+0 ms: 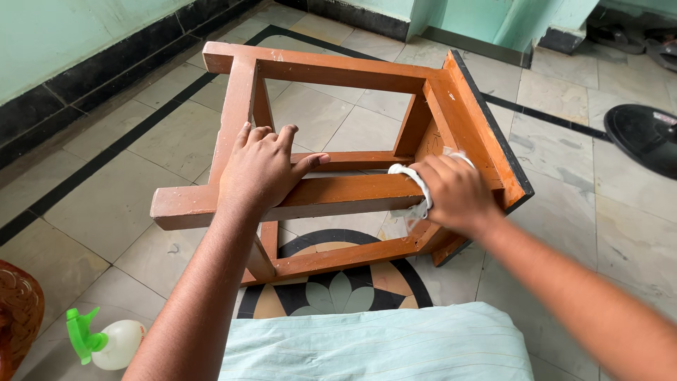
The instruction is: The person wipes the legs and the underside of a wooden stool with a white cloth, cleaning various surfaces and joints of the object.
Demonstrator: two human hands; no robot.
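An orange-brown wooden stool point(331, 70) lies on its side on the tiled floor, legs pointing left and its black-edged seat at the right. My left hand point(264, 169) rests palm down on the upper near leg, fingers draped over it. My right hand point(455, 192) presses a crumpled white cloth point(416, 185) against the same leg where it meets the underside of the seat. The cloth is partly hidden under my fingers.
A white spray bottle with a green trigger point(106, 342) lies on the floor at the lower left, beside a brown woven object point(17, 314). A round black base point(645, 134) sits at the right. A pale green wall runs along the left. Sandals point(635, 39) lie at the top right.
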